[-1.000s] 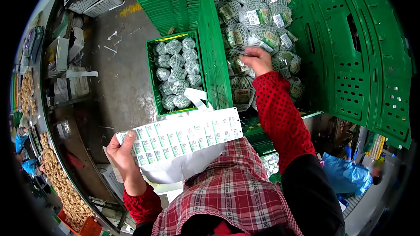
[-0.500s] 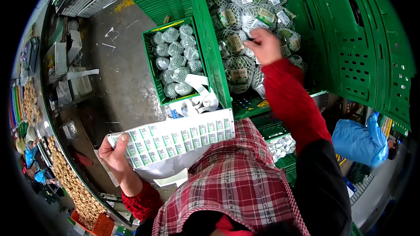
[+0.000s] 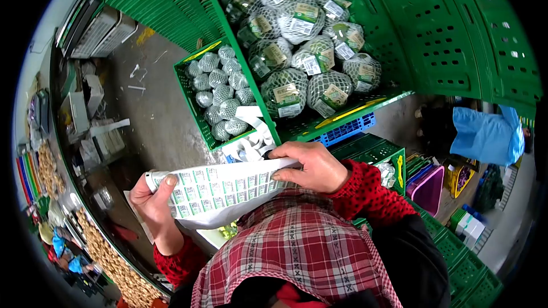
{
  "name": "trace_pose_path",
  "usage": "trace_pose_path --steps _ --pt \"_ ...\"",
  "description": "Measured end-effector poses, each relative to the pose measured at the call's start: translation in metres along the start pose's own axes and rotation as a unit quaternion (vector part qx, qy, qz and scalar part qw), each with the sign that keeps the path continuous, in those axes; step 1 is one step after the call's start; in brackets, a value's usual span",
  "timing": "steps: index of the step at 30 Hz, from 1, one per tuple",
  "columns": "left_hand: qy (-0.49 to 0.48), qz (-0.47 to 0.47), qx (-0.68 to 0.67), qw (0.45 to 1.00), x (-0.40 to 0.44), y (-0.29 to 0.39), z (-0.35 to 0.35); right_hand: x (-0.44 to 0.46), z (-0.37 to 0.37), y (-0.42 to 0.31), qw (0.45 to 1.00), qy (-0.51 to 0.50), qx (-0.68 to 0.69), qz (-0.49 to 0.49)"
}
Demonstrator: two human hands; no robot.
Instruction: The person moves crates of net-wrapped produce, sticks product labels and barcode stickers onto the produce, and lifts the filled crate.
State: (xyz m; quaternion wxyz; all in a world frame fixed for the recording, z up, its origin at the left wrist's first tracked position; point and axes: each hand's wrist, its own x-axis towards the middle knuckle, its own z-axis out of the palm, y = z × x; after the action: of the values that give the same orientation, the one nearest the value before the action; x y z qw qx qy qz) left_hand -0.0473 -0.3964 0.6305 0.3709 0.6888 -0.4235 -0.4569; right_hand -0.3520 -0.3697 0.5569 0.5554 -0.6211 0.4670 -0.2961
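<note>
A white sheet (image 3: 222, 191) with rows of small green and white stickers stretches between both hands, in front of the plaid apron. My left hand (image 3: 155, 204) pinches its left end, thumb on top. At the right end, my right hand (image 3: 311, 166) has its fingers closed on the sheet's edge. Beyond it, a large green crate (image 3: 342, 115) holds several netted packs (image 3: 285, 92) with labels. Left of that crate, a smaller green crate (image 3: 191, 115) holds several netted round items (image 3: 229, 108) without visible labels. White strips (image 3: 251, 142) lie curled near its front.
Brown round produce (image 3: 120, 259) fills a long conveyor at the lower left. Shelves with boxes (image 3: 94, 97) stand at the left. A pink bin (image 3: 427, 191) and stacked green crates (image 3: 471, 268) are at the right. A person in blue (image 3: 485, 135) is at the far right.
My right hand has come down from the netted packs in the large crate and taken hold of the sheet's right end. The view has shifted, with the crates now further left.
</note>
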Motion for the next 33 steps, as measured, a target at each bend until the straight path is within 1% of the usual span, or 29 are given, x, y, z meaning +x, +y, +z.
trace_pose_path --steps 2,4,6,8,9,10,12,13,14,16,17,18,19,20,22,23,24,26,28,30,31,32,33 --pt "-0.012 0.021 0.01 1.0 -0.001 0.002 0.002 -0.005 0.0 0.0 1.0 0.015 0.001 -0.008" --pt "-0.032 0.03 0.045 0.998 -0.002 0.006 0.004 -0.011 0.006 0.005 1.0 0.009 -0.014 -0.018" --pt "-0.029 0.031 0.05 0.998 -0.006 0.009 0.007 -0.016 0.013 0.01 0.999 0.005 -0.016 -0.03" --pt "-0.016 0.023 0.06 0.998 -0.008 0.012 0.009 -0.019 0.013 0.007 0.999 -0.004 -0.039 -0.022" --pt "-0.029 0.027 0.058 0.998 -0.007 0.008 0.002 -0.02 0.01 0.004 0.999 -0.024 -0.046 0.004" --pt "-0.029 0.034 0.061 0.997 -0.006 0.005 -0.002 -0.02 0.008 0.006 0.999 -0.019 -0.046 -0.001" --pt "-0.02 0.069 0.033 0.997 -0.004 0.002 -0.009 -0.02 -0.001 0.01 0.986 0.136 -0.062 -0.072" --pt "-0.021 0.063 0.004 0.998 -0.002 0.001 -0.014 -0.022 -0.012 0.014 0.986 0.153 -0.057 -0.042" --pt "-0.017 0.07 0.005 0.997 -0.001 0.005 -0.015 -0.021 -0.019 0.018 0.969 0.225 -0.079 -0.061" --pt "-0.059 0.164 0.003 0.985 -0.001 0.018 -0.01 -0.021 -0.039 0.033 0.956 0.268 -0.119 -0.034" --pt "-0.052 0.192 -0.002 0.98 -0.007 0.031 0.001 -0.023 -0.045 0.037 0.956 0.271 -0.117 -0.009" --pt "-0.044 0.195 0.001 0.98 -0.014 0.046 0.017 -0.023 -0.052 0.043 0.955 0.272 -0.115 0.017" --pt "-0.074 0.244 -0.087 0.963 -0.022 0.061 0.035 -0.023 -0.056 0.051 0.959 0.268 -0.097 0.018" --pt "-0.104 0.291 -0.172 0.935 -0.028 0.074 0.05 -0.023 -0.06 0.047 0.961 0.263 -0.07 0.044" --pt "-0.108 0.364 -0.226 0.897 -0.037 0.095 0.075 -0.021 -0.067 0.055 0.969 0.23 -0.09 0.032" --pt "-0.387 0.42 -0.172 0.803 -0.003 0.111 0.055 -0.018 -0.074 0.056 0.967 0.209 -0.147 -0.003" --pt "-0.383 0.417 -0.224 0.793 -0.01 0.117 0.067 -0.02 -0.082 0.063 0.954 0.172 -0.243 -0.033" --pt "-0.544 0.421 -0.17 0.705 0.012 0.149 0.07 -0.025 -0.094 0.074 0.925 0.15 -0.341 -0.076" --pt "-0.553 0.402 -0.166 0.711 0.014 0.154 0.074 -0.029 -0.108 0.08 0.919 0.095 -0.374 -0.078" --pt "-0.563 0.384 -0.163 0.714 0.013 0.157 0.081 -0.026 -0.112 0.081 0.918 0.07 -0.383 -0.075" --pt "-0.533 0.43 -0.194 0.702 0.011 0.154 0.09 -0.023 -0.114 0.082 0.919 0.072 -0.38 -0.078" --pt "-0.505 0.475 -0.224 0.685 0.012 0.151 0.098 -0.02 -0.115 0.084 0.92 0.04 -0.383 -0.065" --pt "-0.509 0.475 -0.221 0.682 0.014 0.148 0.102 -0.018 -0.116 0.087 0.921 0.008 -0.387 -0.05"
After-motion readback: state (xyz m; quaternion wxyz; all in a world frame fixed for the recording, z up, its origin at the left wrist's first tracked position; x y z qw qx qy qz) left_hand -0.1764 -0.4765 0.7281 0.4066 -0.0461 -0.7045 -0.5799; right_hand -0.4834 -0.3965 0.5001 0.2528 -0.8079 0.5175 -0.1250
